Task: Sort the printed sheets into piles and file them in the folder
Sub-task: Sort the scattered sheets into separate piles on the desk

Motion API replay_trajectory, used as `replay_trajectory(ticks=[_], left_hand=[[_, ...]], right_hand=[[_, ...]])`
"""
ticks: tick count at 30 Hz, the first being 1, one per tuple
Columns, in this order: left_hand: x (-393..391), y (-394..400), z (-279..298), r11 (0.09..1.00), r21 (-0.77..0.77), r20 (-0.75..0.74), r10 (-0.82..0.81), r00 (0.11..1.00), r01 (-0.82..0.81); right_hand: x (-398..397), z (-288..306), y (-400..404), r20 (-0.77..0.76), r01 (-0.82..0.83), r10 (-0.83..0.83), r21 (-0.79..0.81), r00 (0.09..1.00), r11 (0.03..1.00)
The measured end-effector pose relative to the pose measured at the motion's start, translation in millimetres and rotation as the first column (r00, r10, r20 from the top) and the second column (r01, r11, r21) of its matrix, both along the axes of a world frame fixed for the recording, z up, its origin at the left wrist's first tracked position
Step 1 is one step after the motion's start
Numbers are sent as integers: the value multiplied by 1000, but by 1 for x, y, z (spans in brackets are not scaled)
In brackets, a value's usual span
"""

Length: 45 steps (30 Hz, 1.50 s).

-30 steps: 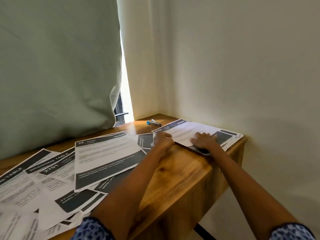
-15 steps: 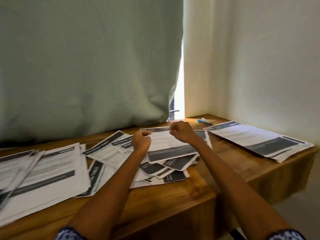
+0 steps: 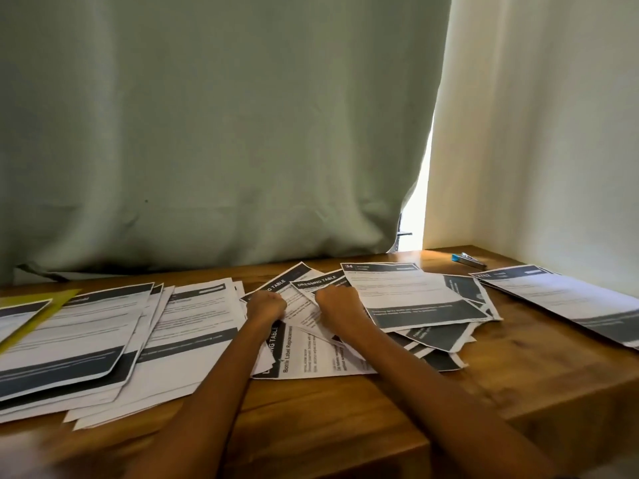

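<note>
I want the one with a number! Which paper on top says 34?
The flat sheet right of the right hand; neighbouring sheets read DRESSING TABLE instead.

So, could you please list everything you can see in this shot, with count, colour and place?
Loose sheets: a jumbled heap, count unclear, white with dark grey bands, middle of the table.
Left piles: two overlapping stacks, same print, left part of the table.
Right pile: one stack, same print, right end by the wall.
Yellow folder: one, partly hidden, far left among the sheets.
Stapler: one small blue and silver item, probably a stapler, back right corner.
Table: one, brown wood.
Curtain: one, grey-green, behind the table.
Wall: cream, on the right.
Left hand: fingers curled at the heap's sheets.
Right hand: likewise, beside it.
</note>
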<state>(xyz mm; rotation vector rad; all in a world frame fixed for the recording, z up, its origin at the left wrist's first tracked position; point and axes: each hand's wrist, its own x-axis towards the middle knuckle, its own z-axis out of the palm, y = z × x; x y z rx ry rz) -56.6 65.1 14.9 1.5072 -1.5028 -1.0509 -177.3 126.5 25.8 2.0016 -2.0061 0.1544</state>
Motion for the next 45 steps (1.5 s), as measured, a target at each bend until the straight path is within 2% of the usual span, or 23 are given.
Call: replay_trajectory(ticks=[5,10,12,14,16,17,19,20,21,23,24,25,27,28,29,32,33,36,39,45], left_hand=[[1,-1,1,999,30,30,-13,999,12],[5,2,6,997,69,50,-26,998,22],[6,3,9,994,90,32,-59,998,56],[6,4,11,986,110,-77,-118,990,126],[5,6,12,962,115,-255,-212,943,248],[3,8,13,944,93,-344,-269,900,318],[1,15,18,924,1,-506,-330,797,384],[1,17,21,933,-41,-559,-318,766,357],[1,18,23,950,-77,-579,-289,762,302],[4,15,26,977,-124,-528,-215,821,176],[7,13,27,982,-135,-492,-180,852,130],[9,11,27,986,-144,-472,-148,869,89],[16,8,27,986,-166,-479,-103,872,25],[20,6,28,985,-171,-497,-87,863,1],[25,5,30,985,-170,-518,-74,852,-18],[41,1,33,985,-154,-581,-27,814,-77],[47,0,34,983,-151,-602,-8,798,-105],[63,-4,37,974,-127,-663,57,746,-187],[72,-8,42,969,-100,-706,90,702,-225],[72,-2,45,981,-130,-706,10,708,-144]], right_hand=[[6,-2,-9,32,63,-61,-67,998,996],[7,2,-23,-64,65,-67,-28,996,998],[5,3,-27,31,80,-79,-30,996,996],[1,6,-31,271,98,-63,-120,960,988],[1,13,-36,561,141,38,-273,827,952],[1,19,-38,699,137,125,-307,704,942],[7,35,-37,903,-7,248,-262,351,965],[8,41,-35,944,-119,248,-227,216,967],[6,45,-34,956,-191,248,-217,155,957],[-3,42,-35,945,-144,310,-294,100,945],[-11,37,-36,933,-33,351,-349,84,936],[-21,29,-39,917,88,381,-392,119,916],[-39,13,-42,900,202,342,-401,271,894],[-46,6,-41,903,208,298,-370,309,905],[-51,1,-40,920,214,256,-325,296,921],[-54,-2,-38,974,215,178,-206,142,955],[-53,-2,-37,977,207,167,-193,133,959],[-48,1,-37,964,153,183,-214,193,965],[-42,6,-33,960,102,208,-230,187,968],[-45,14,-32,968,48,243,-247,67,968]])
